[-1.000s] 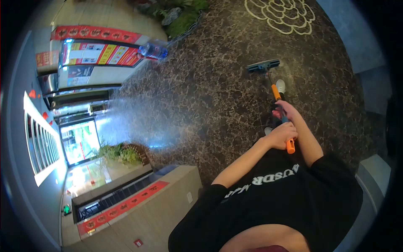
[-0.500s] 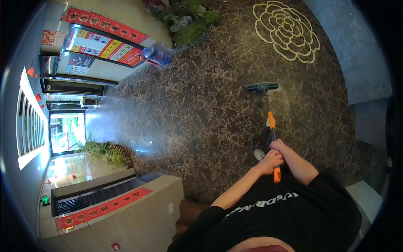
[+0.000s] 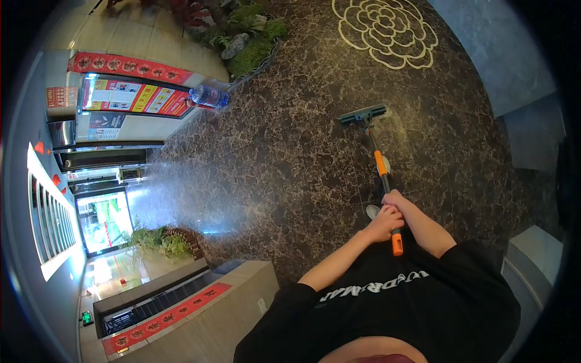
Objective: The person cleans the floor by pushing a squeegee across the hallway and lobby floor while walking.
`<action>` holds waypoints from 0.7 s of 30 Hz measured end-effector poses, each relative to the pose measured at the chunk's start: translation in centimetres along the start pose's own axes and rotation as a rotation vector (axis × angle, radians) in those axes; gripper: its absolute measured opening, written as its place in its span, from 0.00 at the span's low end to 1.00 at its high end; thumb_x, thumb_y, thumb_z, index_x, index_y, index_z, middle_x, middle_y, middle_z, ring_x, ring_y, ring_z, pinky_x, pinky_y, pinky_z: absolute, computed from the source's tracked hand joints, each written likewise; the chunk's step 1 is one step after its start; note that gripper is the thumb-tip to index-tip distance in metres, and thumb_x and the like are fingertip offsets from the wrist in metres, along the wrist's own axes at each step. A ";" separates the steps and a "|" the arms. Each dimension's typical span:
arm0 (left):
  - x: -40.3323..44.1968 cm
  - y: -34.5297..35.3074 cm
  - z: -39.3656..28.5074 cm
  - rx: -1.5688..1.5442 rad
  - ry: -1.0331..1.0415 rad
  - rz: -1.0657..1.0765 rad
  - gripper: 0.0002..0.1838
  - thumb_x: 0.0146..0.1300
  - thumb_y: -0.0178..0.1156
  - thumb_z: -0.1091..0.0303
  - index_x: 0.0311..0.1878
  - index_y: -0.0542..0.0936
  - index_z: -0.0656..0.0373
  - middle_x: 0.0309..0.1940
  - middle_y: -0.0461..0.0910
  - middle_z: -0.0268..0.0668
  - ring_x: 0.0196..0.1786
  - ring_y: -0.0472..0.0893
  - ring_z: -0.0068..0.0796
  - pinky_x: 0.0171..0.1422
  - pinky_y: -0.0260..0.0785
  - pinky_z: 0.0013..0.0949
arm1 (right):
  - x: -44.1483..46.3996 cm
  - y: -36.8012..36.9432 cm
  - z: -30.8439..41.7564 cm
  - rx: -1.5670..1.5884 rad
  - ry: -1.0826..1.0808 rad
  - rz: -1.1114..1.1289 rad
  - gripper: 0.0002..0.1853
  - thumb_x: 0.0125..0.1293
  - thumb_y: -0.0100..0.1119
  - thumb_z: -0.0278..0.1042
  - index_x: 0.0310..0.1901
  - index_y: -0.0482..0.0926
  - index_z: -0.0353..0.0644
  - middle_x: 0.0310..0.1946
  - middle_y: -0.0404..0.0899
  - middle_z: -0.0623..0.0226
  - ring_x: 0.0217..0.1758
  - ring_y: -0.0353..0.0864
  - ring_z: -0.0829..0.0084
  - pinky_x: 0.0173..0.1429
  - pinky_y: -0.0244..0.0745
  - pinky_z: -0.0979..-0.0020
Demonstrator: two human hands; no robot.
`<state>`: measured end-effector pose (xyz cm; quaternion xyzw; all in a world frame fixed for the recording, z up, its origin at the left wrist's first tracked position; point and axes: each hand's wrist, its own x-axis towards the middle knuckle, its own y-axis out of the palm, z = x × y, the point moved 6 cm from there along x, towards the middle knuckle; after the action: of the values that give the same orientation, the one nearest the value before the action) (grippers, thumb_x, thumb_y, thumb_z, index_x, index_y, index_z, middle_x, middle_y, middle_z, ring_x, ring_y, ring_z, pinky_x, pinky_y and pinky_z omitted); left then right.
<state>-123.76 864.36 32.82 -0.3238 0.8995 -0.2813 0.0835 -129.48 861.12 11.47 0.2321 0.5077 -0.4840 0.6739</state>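
Observation:
A long-handled floor tool with orange grips [image 3: 380, 163] slants away from my body, its flat dark green head [image 3: 363, 115] resting on the brown marbled floor. Both of my hands are wrapped round its shaft, close together. My left hand [image 3: 384, 224] grips it near the orange end of the handle [image 3: 397, 243]. Just beyond, my right hand [image 3: 395, 200] is closed round the shaft, its fingers partly hidden. My shoes show beside the shaft, partly covered by it and my hands.
A pale flower pattern [image 3: 387, 30] marks the floor ahead. At upper left are a planted bed [image 3: 248, 57] and a large blue water bottle [image 3: 209, 97]. Lower left stands a counter [image 3: 242, 296] with a red banner; more plants [image 3: 163, 242] lie beyond. Grey panels [image 3: 496, 54] line the right.
The tool head first came nearer my body, then moved slightly away and left in view. Both hands stay closed on the shaft. The view has shifted.

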 end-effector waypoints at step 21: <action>-10.7 9.2 -5.0 0.050 -0.274 -0.324 0.11 0.48 0.55 0.74 0.38 0.74 0.58 0.46 0.65 0.45 0.52 0.66 0.45 0.55 0.60 0.38 | -5.3 5.7 -11.4 0.338 -0.026 0.318 0.07 0.55 0.54 0.33 0.32 0.77 0.40 0.20 0.72 0.67 0.19 0.69 0.75 0.21 0.65 0.72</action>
<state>-122.00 879.18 31.50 -0.4973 0.8086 -0.2668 0.1666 -129.76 874.93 10.94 0.4123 0.3679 -0.4528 0.6997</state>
